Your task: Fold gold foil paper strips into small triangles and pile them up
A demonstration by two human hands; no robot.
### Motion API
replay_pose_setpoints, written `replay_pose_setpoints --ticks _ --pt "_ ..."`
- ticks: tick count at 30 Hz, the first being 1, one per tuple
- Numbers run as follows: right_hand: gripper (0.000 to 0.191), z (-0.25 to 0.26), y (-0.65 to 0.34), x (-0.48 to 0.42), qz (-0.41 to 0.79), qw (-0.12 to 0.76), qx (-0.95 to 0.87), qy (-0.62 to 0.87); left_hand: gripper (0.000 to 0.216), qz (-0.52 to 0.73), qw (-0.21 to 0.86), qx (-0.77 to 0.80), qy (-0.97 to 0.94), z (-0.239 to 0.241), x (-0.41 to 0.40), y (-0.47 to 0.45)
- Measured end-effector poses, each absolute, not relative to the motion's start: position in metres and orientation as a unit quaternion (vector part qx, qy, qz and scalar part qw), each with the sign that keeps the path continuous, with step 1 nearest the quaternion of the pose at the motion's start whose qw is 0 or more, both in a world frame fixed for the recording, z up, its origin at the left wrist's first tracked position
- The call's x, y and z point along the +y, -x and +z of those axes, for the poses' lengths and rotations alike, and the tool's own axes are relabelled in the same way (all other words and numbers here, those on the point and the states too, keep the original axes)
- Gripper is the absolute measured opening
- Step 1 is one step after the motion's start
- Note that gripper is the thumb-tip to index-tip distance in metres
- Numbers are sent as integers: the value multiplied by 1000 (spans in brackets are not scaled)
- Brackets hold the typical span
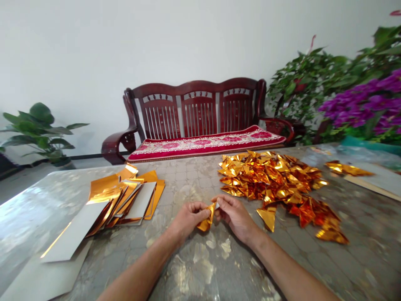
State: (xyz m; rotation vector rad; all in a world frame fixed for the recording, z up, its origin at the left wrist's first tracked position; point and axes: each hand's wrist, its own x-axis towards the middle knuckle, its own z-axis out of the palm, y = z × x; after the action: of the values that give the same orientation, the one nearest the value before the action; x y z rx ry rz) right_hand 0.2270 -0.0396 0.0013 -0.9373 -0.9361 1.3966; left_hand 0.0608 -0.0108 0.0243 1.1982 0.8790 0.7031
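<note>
Between my two hands, over the middle of the table, is a small folded piece of gold foil paper. My left hand pinches it with thumb and fingers from the left. On the other side, my right hand has its fingertips closed on the upper right corner, where a bit of the pale backing shows. To the left lies a loose stack of gold foil sheets, some with the white side up. A heap of folded gold pieces is spread to the right, and one gold triangle lies near my right hand.
A patterned, shiny cover lies on the table. Behind it stands a dark wooden bench with a red cushion. Purple flowers and clear plastic are at the right; a potted plant is at far left.
</note>
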Motion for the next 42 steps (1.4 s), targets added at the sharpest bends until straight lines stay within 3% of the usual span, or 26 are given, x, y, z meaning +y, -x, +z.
replay_pose_setpoints --ticks 15,27,31,36,42 --pt "39 2 -222 -38 537 598 -397 443 38 336 600 413 -598 16 -15 -67" --pt "40 -1 -225 -39 548 517 -425 502 22 289 382 442 -758 9 -12 -59" --pt "35 -1 -228 -38 498 522 -444 531 20 304 436 448 -719 8 -9 -59" --pt "36 -1 -235 -35 407 573 -441 558 39 382 530 424 -627 12 -2 -58" --pt "41 -5 -240 -33 375 616 -403 563 40 397 518 419 -631 22 1 -46"
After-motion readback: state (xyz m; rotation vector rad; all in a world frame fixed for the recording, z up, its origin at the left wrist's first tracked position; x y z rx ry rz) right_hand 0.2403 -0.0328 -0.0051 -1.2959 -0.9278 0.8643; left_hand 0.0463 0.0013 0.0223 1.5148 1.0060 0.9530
